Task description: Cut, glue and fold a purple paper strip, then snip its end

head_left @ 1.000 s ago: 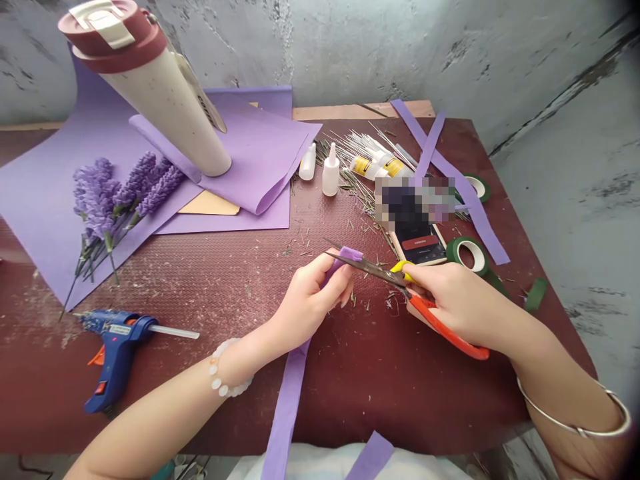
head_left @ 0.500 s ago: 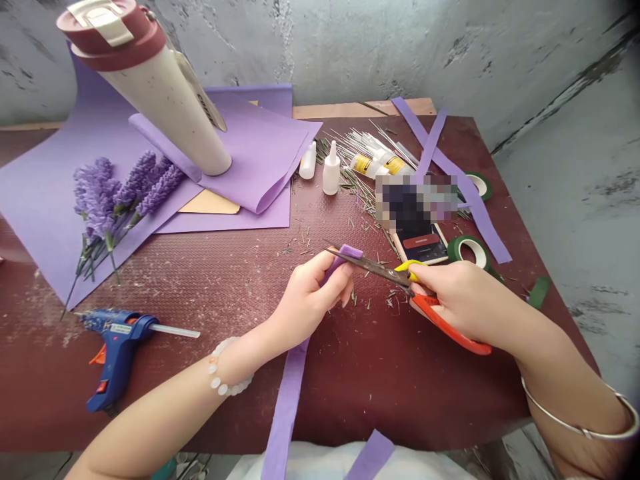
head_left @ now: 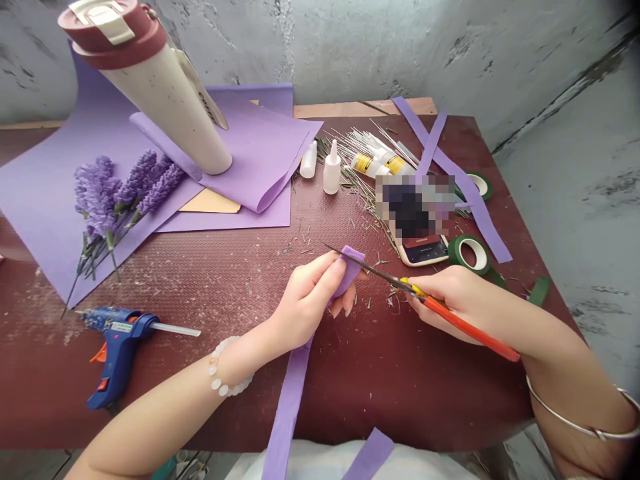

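Note:
My left hand [head_left: 313, 293] pinches a purple paper strip [head_left: 290, 400] near its end, between thumb and fingers. The strip's short end sticks up past the thumb, and its long tail hangs down over the table's front edge. My right hand [head_left: 455, 300] is closed around the scissors [head_left: 473, 327], which have one orange and one yellow handle. Their dark blades lie across the strip's end, just beyond my left thumb. Whether they have cut into the paper I cannot tell. Another purple strip piece [head_left: 370, 455] rests on my lap.
A blue glue gun [head_left: 117, 353] lies at left, below purple flowers [head_left: 100, 193] on purple paper [head_left: 35, 187]. A tall tumbler [head_left: 165, 100] stands behind. Small bottles [head_left: 331, 170], wire stems, a phone [head_left: 423, 251], green tape [head_left: 470, 255] and purple strips [head_left: 493, 233] fill the right side.
My right hand has turned the scissors, so the orange handle points further right and the blades look closer together. The strip's end now shows more of its flat face above my left thumb.

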